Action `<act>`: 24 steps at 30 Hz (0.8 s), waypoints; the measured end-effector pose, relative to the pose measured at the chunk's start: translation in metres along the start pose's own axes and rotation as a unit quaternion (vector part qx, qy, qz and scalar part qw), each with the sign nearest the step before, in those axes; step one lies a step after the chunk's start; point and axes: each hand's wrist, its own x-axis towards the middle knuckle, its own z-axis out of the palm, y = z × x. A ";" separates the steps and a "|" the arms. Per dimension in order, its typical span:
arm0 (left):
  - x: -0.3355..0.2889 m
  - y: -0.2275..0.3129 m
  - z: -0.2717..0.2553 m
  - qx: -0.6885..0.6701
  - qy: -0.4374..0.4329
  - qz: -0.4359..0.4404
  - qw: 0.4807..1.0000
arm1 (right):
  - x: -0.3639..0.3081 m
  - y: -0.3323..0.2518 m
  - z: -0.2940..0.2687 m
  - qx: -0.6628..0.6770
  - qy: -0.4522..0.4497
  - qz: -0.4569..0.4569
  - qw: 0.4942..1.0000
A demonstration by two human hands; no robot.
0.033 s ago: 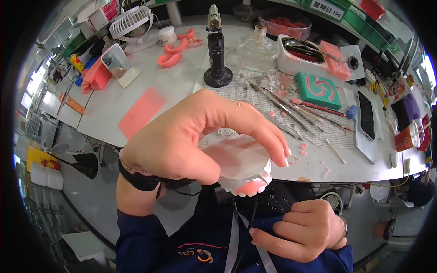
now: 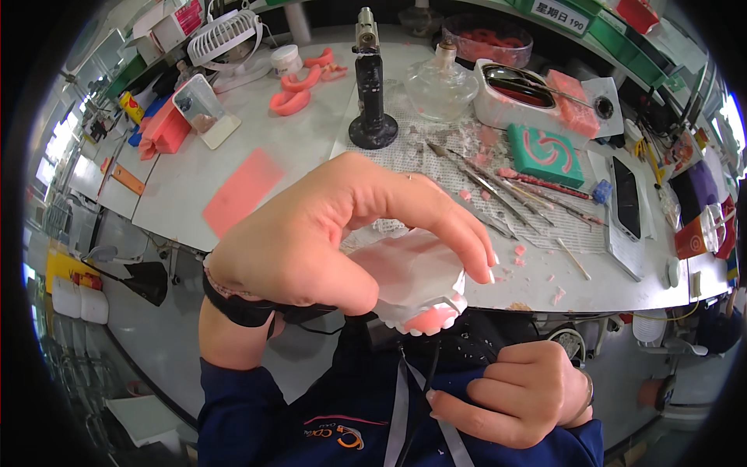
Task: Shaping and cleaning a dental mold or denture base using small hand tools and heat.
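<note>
- The left hand (image 2: 311, 226) arches over the centre of the frame in a broad, curved grip, holding a plaster dental model (image 2: 416, 284) between thumb and fingers.
- The thumb presses on the model's left side and the fingertips touch its right side; a wide gap stands between them, filled by the pale cast.
- The model sits just below centre, its white teeth and band of pink wax (image 2: 426, 320) facing the lower edge.
- The right hand (image 2: 513, 397), lower right, has its fingers curled inward, index fingertip beside a black cord (image 2: 430, 366) and grey lanyard (image 2: 451, 441); whether it grips anything I cannot tell.
- On the bench (image 2: 311, 148), a pink wax sheet (image 2: 243, 191) lies left of centre.
- A black hand torch (image 2: 373, 93) stands upright at upper centre, a glass spirit lamp (image 2: 442, 87) to its right.
- Metal carving tools (image 2: 498, 193) lie right of centre, near a green block (image 2: 533, 167).
</note>
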 end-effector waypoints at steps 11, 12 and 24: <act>0.003 0.001 -0.001 -0.005 -0.006 -0.029 1.000 | -0.003 0.000 0.001 0.001 0.005 0.013 1.000; 0.002 0.000 0.000 -0.009 -0.007 -0.024 1.000 | -0.003 0.000 0.001 0.002 0.005 0.012 1.000; 0.005 -0.002 0.002 -0.031 -0.018 -0.013 0.999 | -0.008 0.000 -0.004 -0.002 0.005 0.020 1.000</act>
